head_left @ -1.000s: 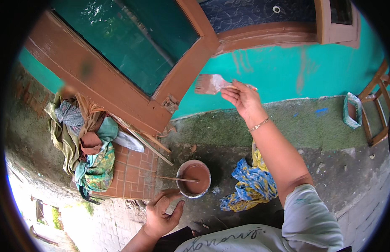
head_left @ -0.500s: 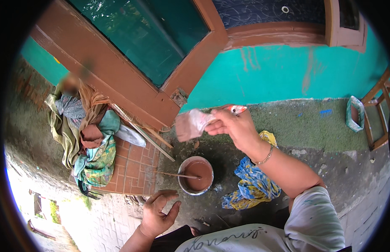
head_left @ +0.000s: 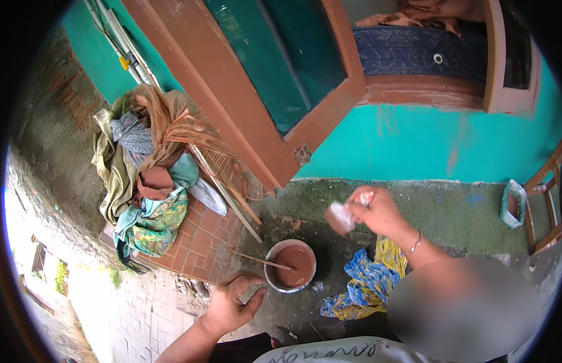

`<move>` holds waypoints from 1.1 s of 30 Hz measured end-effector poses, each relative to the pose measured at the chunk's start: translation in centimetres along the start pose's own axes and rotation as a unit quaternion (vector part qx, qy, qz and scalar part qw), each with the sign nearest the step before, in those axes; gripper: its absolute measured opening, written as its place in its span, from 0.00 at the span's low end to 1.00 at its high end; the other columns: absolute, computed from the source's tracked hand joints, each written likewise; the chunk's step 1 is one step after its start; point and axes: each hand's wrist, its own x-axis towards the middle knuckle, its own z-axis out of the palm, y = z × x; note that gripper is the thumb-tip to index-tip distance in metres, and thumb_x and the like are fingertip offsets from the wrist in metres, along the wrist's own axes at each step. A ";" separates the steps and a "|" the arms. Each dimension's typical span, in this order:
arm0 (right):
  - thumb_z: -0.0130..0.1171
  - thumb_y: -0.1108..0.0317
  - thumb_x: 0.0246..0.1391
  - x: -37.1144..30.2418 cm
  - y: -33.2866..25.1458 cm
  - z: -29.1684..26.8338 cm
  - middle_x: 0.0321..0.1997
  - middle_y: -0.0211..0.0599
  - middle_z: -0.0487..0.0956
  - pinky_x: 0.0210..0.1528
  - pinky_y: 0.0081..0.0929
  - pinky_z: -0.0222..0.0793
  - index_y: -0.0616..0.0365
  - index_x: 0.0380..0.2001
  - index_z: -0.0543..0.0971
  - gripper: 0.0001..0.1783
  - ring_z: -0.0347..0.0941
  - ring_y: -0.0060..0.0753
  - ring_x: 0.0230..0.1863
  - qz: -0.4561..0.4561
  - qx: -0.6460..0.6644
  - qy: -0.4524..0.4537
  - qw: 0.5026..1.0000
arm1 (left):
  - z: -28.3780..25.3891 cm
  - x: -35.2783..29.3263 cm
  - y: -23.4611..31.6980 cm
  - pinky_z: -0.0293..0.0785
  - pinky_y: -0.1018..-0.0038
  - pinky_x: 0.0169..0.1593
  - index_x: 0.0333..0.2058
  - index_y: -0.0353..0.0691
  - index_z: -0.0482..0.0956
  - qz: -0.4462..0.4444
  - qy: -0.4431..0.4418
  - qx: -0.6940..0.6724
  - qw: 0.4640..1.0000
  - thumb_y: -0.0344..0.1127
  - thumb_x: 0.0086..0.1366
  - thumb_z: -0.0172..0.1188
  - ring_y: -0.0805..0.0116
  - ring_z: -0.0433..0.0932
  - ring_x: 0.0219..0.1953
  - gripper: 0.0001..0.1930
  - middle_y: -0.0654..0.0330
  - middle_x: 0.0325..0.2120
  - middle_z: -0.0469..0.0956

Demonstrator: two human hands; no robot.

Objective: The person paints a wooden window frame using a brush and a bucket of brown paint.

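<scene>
My right hand (head_left: pixel 381 213) is closed round the handle of a wide paintbrush (head_left: pixel 340 219), whose bristle end is coated brown; it is held above the ground, to the right of and beyond the paint bucket. The bucket (head_left: pixel 269 266) stands on the ground in the middle, holding brown paint (head_left: pixel 298 260) with a thin wooden stick (head_left: pixel 263 260) leaning in it. Empty, with thumb and fingers curved apart, my left hand (head_left: pixel 229 302) hovers just left of the bucket. A blue and yellow cloth (head_left: pixel 369 275) lies crumpled below my right forearm.
The brown window sash (head_left: pixel 329 115) hangs open over the bucket area, against a turquoise wall (head_left: pixel 414 145). At left, a heap of cloths (head_left: pixel 154 224) and wooden strips (head_left: pixel 232 199) lie on a tiled step (head_left: pixel 199 242). A small container (head_left: pixel 512 206) and wooden frame (head_left: pixel 544 206) stand far right.
My right hand has lowered the brush from beside the sash's lower corner, bringing it nearer the ground. My left hand keeps its curved pose. The view has shifted, showing more at the upper left.
</scene>
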 end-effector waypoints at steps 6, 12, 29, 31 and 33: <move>0.59 0.68 0.54 -6.3 -3.0 5.8 0.38 0.42 0.72 0.38 0.46 0.72 0.54 0.34 0.79 0.05 0.77 0.52 0.35 -0.228 -0.195 -0.192 0.934 | -0.4 -0.5 -0.6 0.80 0.72 0.31 0.35 0.33 0.82 -0.050 -0.013 -0.066 0.996 0.25 0.57 0.69 0.64 0.85 0.30 0.08 0.52 0.29 0.82; 0.62 0.71 0.45 -10.1 -2.5 9.0 0.45 0.40 0.70 0.37 0.38 0.77 0.58 0.42 0.80 0.17 0.76 0.44 0.42 -0.367 -0.247 -0.158 0.883 | -0.6 0.0 -2.8 0.80 0.73 0.40 0.39 0.34 0.82 -0.155 -0.075 -0.160 0.972 0.34 0.66 0.64 0.66 0.84 0.33 0.09 0.55 0.31 0.83; 0.62 0.61 0.49 -10.4 -6.7 14.0 0.54 0.54 0.75 0.57 0.42 0.73 0.68 0.53 0.74 0.29 0.75 0.55 0.55 -0.341 0.018 -0.168 0.925 | 3.4 -1.1 -3.7 0.83 0.65 0.35 0.46 0.39 0.71 -0.355 0.007 -0.656 0.666 0.45 0.75 0.51 0.66 0.81 0.30 0.14 0.59 0.27 0.77; 0.60 0.63 0.51 -9.6 -5.2 11.4 0.49 0.52 0.78 0.55 0.41 0.74 0.64 0.51 0.76 0.25 0.77 0.55 0.51 -0.342 0.010 -0.155 0.927 | 1.9 -0.8 -4.2 0.84 0.58 0.24 0.41 0.42 0.70 -0.357 0.033 -0.612 0.705 0.42 0.74 0.53 0.65 0.78 0.18 0.10 0.60 0.18 0.74; 0.59 0.65 0.54 -8.1 -1.9 8.7 0.37 0.47 0.80 0.42 0.43 0.75 0.61 0.39 0.79 0.12 0.78 0.53 0.38 -0.222 -0.142 -0.089 0.961 | 0.3 -0.7 -4.7 0.84 0.64 0.22 0.36 0.40 0.70 -0.292 0.089 -0.598 0.741 0.38 0.73 0.55 0.67 0.77 0.15 0.09 0.60 0.16 0.73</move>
